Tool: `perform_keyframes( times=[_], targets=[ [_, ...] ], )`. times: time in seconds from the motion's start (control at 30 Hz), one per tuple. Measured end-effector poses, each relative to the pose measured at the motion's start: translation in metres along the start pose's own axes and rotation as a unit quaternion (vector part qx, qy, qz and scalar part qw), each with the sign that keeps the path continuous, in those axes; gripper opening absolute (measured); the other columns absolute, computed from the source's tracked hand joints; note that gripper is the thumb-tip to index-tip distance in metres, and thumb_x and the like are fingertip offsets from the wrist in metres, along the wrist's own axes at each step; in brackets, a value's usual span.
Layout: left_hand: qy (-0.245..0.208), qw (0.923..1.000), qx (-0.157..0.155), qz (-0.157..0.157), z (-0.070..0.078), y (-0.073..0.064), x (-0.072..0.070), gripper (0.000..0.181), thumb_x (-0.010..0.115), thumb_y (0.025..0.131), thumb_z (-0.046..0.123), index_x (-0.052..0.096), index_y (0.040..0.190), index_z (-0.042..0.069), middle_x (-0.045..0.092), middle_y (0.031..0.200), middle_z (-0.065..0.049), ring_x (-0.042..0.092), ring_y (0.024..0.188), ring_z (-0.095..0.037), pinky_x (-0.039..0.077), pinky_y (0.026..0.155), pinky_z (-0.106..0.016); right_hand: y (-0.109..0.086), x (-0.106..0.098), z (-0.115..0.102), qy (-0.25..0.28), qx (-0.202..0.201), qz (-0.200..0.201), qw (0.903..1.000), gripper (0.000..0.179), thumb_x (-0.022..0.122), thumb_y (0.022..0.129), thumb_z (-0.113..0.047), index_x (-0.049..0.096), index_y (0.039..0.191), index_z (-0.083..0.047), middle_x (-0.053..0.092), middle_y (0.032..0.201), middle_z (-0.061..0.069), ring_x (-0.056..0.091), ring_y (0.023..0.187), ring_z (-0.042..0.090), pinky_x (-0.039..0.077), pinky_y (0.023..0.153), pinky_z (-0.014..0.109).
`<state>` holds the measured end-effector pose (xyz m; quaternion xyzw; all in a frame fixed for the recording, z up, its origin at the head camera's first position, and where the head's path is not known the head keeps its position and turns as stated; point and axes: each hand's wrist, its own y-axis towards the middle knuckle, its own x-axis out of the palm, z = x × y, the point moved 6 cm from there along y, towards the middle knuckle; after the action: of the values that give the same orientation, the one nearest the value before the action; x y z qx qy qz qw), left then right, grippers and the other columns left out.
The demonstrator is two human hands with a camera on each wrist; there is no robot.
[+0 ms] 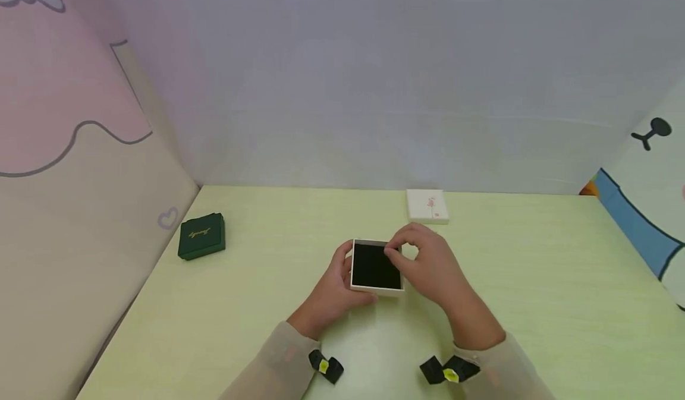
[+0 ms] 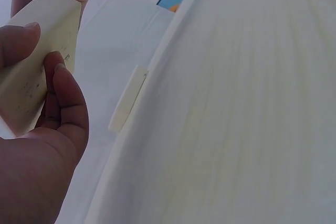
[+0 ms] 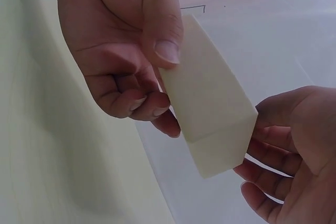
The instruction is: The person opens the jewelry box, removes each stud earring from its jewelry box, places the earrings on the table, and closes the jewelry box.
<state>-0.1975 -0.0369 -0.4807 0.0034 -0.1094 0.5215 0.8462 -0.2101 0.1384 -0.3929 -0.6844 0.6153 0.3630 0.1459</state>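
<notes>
My left hand (image 1: 336,282) holds a small white square box (image 1: 377,292), its top uncovered and a black lining (image 1: 370,269) inside. In the left wrist view the left thumb lies along one side of the box (image 2: 58,19) and the fingers bear on its speckled underside. My right hand (image 1: 428,263) reaches over the box's far right corner, thumb and index fingertips close together above the black lining. I cannot tell whether anything is between them. The other right fingers (image 3: 270,174) curve loosely beside the box in the right wrist view.
A flat white square piece with a pink flower print (image 1: 427,206) lies near the table's back edge. At the far left sits a dark green box with gold lettering (image 1: 201,236). Fabric walls border the pale green table (image 1: 278,221) behind and at both sides.
</notes>
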Motion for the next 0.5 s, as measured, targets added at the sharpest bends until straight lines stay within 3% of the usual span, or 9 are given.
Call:
perform_keyframes(
  times=[0.3,0.5],
  targets=[
    [-0.012,0.9999,0.006,0.002,-0.002,0.000,-0.003,0.112,0.079,0.080,-0.010,0.009,0.163,0.017,0.047,0.151,-0.013,0.062,0.118,-0.027,0.053,0.091,-0.031,0.007,-0.020,0.003,0.008,0.003,0.005,0.9999,0.005,0.074,0.096,-0.013,0.078,0.094,-0.015,0.069,0.102,-0.001,0.064,0.108,0.028,0.049,0.091,0.050],
    [-0.014,0.9998,0.009,0.006,-0.001,0.000,0.000,0.111,0.079,0.078,-0.012,0.013,0.162,0.016,0.050,0.148,-0.014,0.063,0.116,-0.027,0.053,0.091,-0.032,0.015,-0.038,0.007,-0.032,-0.008,0.001,0.9995,0.006,0.072,0.096,-0.013,0.077,0.096,-0.014,0.069,0.102,0.000,0.062,0.117,0.031,0.049,0.092,0.051]
  ],
)
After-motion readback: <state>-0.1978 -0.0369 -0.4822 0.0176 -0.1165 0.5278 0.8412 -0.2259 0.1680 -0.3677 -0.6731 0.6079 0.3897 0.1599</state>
